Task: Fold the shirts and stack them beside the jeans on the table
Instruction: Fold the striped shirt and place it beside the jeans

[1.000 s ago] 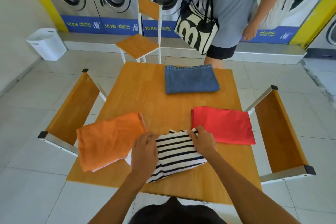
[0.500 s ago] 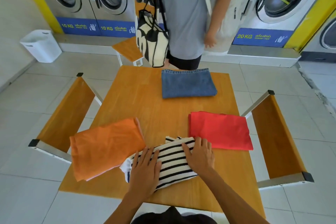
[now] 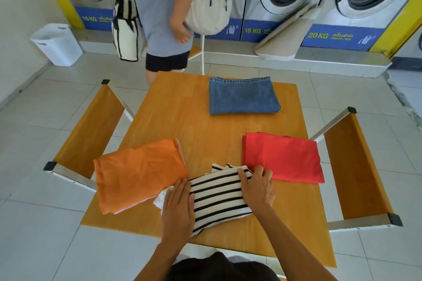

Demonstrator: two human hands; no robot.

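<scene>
Both arms reach in from the near edge of the table (image 3: pixel 173 107). The left hand (image 3: pixel 177 209) lies flat, palm down, fingers straight and close together, pressing on the left end of the striped shirt (image 3: pixel 217 198). The right hand (image 3: pixel 258 187) is also palm down, with its fingers spread a little and bent over the far right corner of the same shirt. The two hands are apart, one at each end, and neither one is closed around the cloth; they just press on top of it. The striped shirt sits between them, near the front of the table. It is soft white cloth with thin black lines, folded into a bumpy, slanted block. Its left end touches the orange shirt (image 3: pixel 139 173), which is folded into a floppy square that hangs over the left edge of the table. Just to the right of the right hand lies the red shirt (image 3: pixel 285 157), folded flat and smooth. The jeans (image 3: pixel 243 96) rest well apart at the far side of the table, a thick blue folded block with a stitched hem. The tabletop is smooth yellow-brown wood. Another person (image 3: pixel 159 7) with bags stands past the far edge.
</scene>
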